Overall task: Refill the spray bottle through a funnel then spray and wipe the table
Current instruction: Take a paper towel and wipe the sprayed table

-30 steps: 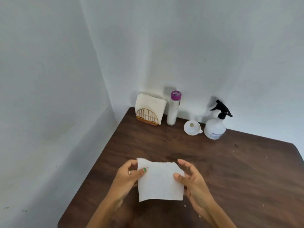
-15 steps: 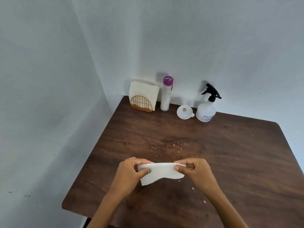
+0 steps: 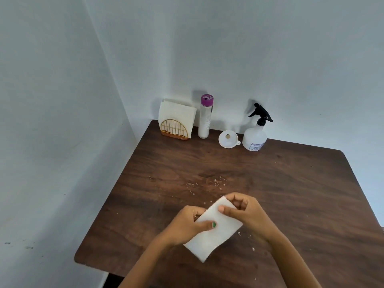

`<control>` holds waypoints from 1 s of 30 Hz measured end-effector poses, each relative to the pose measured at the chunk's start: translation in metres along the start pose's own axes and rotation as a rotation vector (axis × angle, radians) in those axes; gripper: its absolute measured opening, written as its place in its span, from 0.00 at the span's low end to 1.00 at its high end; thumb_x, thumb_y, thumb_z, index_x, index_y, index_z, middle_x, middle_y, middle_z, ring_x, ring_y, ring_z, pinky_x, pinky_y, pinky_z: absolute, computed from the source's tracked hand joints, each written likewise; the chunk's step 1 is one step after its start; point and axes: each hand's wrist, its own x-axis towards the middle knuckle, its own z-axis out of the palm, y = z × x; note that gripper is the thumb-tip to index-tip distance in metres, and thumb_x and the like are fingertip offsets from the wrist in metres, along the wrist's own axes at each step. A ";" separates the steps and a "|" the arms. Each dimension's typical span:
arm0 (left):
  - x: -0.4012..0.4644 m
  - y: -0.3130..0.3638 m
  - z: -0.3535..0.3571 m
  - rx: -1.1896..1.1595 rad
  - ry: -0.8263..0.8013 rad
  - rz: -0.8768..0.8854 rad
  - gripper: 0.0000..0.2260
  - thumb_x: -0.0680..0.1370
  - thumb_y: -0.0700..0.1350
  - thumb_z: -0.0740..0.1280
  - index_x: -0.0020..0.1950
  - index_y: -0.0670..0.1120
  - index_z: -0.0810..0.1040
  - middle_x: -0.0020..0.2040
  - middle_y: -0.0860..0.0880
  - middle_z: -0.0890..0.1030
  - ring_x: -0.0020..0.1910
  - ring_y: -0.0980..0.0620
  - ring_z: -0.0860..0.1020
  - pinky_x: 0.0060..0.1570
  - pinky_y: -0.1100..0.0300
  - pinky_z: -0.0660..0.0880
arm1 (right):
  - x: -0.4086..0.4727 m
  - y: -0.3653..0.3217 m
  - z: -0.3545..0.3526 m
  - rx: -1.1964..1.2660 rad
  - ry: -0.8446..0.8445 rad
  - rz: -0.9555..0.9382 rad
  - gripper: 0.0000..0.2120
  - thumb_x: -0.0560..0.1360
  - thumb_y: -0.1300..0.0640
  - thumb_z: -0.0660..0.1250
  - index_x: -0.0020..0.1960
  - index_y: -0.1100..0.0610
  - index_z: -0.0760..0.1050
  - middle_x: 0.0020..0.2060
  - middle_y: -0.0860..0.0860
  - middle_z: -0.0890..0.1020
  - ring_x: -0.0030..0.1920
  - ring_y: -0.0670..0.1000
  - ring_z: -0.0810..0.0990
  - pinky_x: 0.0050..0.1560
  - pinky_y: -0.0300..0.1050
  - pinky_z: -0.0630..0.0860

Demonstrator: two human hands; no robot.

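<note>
- Left hand (image 3: 188,224), lower centre of frame, pinches the white napkin (image 3: 214,229), thumb on top.
- Right hand (image 3: 244,213) grips the napkin's upper end, fingers curled.
- Both forearms rise from the bottom edge above the bench (image 3: 291,183).
- Spray bottle (image 3: 255,136) and funnel (image 3: 228,139) stand upper centre, by the wall.

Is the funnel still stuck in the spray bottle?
No. The funnel rests on the table beside the capped spray bottle.
</note>
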 end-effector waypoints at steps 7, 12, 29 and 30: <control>0.007 -0.014 0.037 -0.479 0.119 -0.178 0.09 0.71 0.49 0.72 0.47 0.46 0.82 0.43 0.50 0.85 0.42 0.51 0.84 0.44 0.57 0.80 | -0.019 0.032 0.013 0.475 0.047 0.256 0.16 0.68 0.60 0.71 0.54 0.63 0.78 0.49 0.58 0.85 0.49 0.57 0.84 0.45 0.47 0.81; 0.024 -0.052 0.049 -0.172 0.114 -0.165 0.08 0.73 0.48 0.70 0.45 0.44 0.83 0.44 0.48 0.84 0.45 0.51 0.82 0.47 0.55 0.76 | -0.021 0.068 0.008 0.412 0.339 0.371 0.03 0.72 0.66 0.70 0.45 0.63 0.79 0.42 0.59 0.85 0.42 0.57 0.83 0.39 0.48 0.80; 0.008 -0.181 -0.017 0.779 0.833 -0.307 0.30 0.75 0.60 0.48 0.72 0.46 0.63 0.72 0.45 0.67 0.73 0.44 0.63 0.68 0.43 0.60 | -0.016 0.196 -0.038 -0.946 0.657 0.341 0.29 0.67 0.65 0.45 0.62 0.73 0.71 0.60 0.71 0.74 0.61 0.73 0.72 0.58 0.69 0.71; 0.008 -0.181 -0.017 0.782 0.832 -0.301 0.30 0.75 0.60 0.48 0.72 0.46 0.63 0.72 0.45 0.67 0.73 0.44 0.63 0.68 0.43 0.60 | -0.014 0.197 -0.027 -0.979 0.626 0.336 0.28 0.67 0.63 0.46 0.61 0.73 0.71 0.59 0.71 0.75 0.60 0.73 0.73 0.57 0.69 0.71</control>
